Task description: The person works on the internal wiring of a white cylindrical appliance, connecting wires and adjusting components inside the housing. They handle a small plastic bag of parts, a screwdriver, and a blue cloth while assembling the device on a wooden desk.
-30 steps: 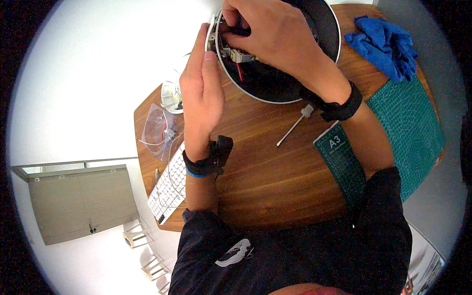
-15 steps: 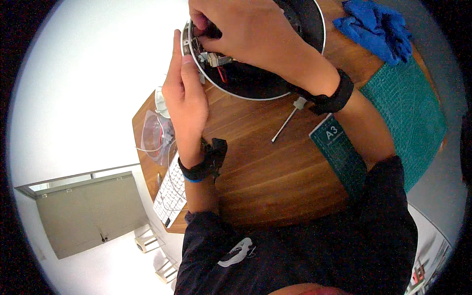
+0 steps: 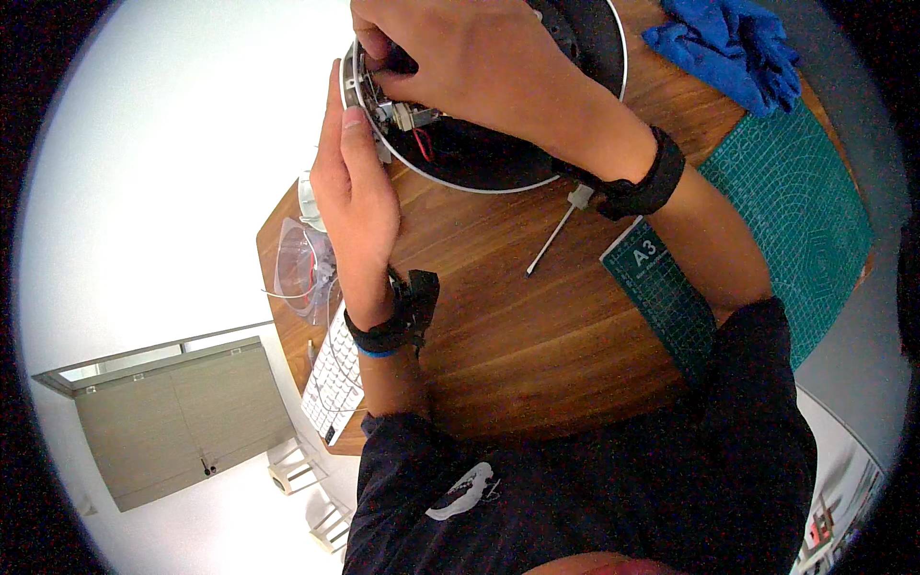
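A round black device (image 3: 498,171) with a white rim lies at the far middle of the table, its hollow inside facing up. Small metal parts (image 3: 410,117) and a red wire (image 3: 424,146) show inside its left edge. My left hand (image 3: 359,196) rests against the outer left side, fingers stretched straight and thumb at the rim. Over the device reaches my right hand (image 3: 470,57), its fingers bent together inside the left rim; what they pinch is hidden. A screwdriver (image 3: 554,236) with a pale handle lies just nearer than the device, below my right wrist.
A green cutting mat (image 3: 791,201) lies at the right, partly under my right forearm. Beyond it is a crumpled blue cloth (image 3: 733,53). Along the left table edge are a white keyboard (image 3: 333,379), a clear plastic bag (image 3: 302,268) and a thin cable.
The device and both hands have shifted slightly left in view. My right fingers remain bent inside the rim, and my left hand stays against the side.
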`<act>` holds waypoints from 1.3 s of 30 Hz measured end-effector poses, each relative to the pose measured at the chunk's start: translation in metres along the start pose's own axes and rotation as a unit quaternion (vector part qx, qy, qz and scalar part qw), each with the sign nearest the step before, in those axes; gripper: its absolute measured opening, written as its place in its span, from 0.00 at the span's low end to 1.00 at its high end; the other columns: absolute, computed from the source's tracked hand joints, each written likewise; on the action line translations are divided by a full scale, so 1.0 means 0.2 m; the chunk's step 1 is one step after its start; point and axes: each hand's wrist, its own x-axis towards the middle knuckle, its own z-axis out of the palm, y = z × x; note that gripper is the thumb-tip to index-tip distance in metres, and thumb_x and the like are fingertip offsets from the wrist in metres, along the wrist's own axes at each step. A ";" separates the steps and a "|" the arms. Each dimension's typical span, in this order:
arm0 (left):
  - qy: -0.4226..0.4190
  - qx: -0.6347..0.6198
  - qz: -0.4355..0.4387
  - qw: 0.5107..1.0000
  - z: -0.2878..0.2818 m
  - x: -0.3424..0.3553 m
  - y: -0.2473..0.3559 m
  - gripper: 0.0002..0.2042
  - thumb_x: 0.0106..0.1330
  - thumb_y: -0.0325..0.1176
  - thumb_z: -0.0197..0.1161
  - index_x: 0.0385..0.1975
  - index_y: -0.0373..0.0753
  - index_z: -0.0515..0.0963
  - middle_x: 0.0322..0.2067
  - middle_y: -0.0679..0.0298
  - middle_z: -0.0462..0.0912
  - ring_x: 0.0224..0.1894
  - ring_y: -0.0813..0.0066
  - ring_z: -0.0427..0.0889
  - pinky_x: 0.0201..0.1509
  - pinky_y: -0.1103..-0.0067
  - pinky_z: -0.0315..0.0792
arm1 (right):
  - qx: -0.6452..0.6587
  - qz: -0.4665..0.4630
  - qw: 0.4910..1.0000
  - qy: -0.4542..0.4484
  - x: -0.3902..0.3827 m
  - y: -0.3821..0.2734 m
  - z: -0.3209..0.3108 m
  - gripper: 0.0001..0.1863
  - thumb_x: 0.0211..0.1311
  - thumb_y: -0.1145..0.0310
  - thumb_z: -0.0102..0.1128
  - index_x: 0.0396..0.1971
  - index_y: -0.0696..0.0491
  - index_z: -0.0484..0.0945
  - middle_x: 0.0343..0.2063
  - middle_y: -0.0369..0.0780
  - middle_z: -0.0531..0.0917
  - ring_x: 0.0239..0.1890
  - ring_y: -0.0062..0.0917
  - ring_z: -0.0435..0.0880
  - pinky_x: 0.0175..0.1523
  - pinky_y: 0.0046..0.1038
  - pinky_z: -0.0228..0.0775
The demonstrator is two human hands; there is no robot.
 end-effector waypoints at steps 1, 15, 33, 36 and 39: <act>-0.003 -0.003 0.000 1.000 0.00 0.00 0.01 0.24 0.86 0.37 0.43 0.75 0.32 0.67 0.63 0.52 0.82 0.65 0.68 0.79 0.70 0.73 0.69 | 0.000 -0.004 1.000 0.003 0.00 0.00 0.00 0.10 0.64 0.73 0.67 0.35 0.57 0.72 0.24 0.44 0.81 0.30 0.37 0.85 0.34 0.36 0.77; 0.002 -0.003 -0.001 1.000 0.02 -0.01 0.04 0.24 0.85 0.36 0.42 0.74 0.33 0.68 0.55 0.55 0.84 0.57 0.71 0.80 0.65 0.75 0.71 | -0.020 0.001 1.000 -0.005 0.00 0.00 0.01 0.10 0.66 0.73 0.66 0.34 0.57 0.72 0.23 0.44 0.80 0.28 0.36 0.84 0.34 0.35 0.76; -0.016 0.041 0.049 0.998 0.01 -0.01 0.04 0.24 0.81 0.34 0.54 0.75 0.35 0.67 0.47 0.58 0.87 0.46 0.79 0.82 0.49 0.80 0.76 | -0.031 0.008 0.999 -0.012 0.00 0.02 0.03 0.08 0.68 0.71 0.66 0.33 0.57 0.75 0.23 0.43 0.81 0.27 0.34 0.84 0.32 0.34 0.76; -0.019 0.027 0.066 0.997 0.01 -0.01 0.03 0.25 0.80 0.31 0.54 0.74 0.33 0.67 0.48 0.57 0.87 0.47 0.76 0.83 0.50 0.79 0.77 | -0.028 0.000 1.000 -0.011 0.01 0.02 0.02 0.08 0.67 0.70 0.66 0.33 0.57 0.76 0.23 0.44 0.81 0.27 0.36 0.85 0.33 0.35 0.76; -0.031 0.010 0.051 0.998 0.01 -0.01 0.04 0.26 0.78 0.31 0.57 0.74 0.32 0.66 0.48 0.56 0.87 0.47 0.74 0.84 0.51 0.77 0.78 | -0.018 -0.015 1.000 -0.001 0.01 0.02 0.02 0.08 0.66 0.70 0.67 0.34 0.56 0.76 0.23 0.44 0.81 0.28 0.38 0.84 0.34 0.37 0.76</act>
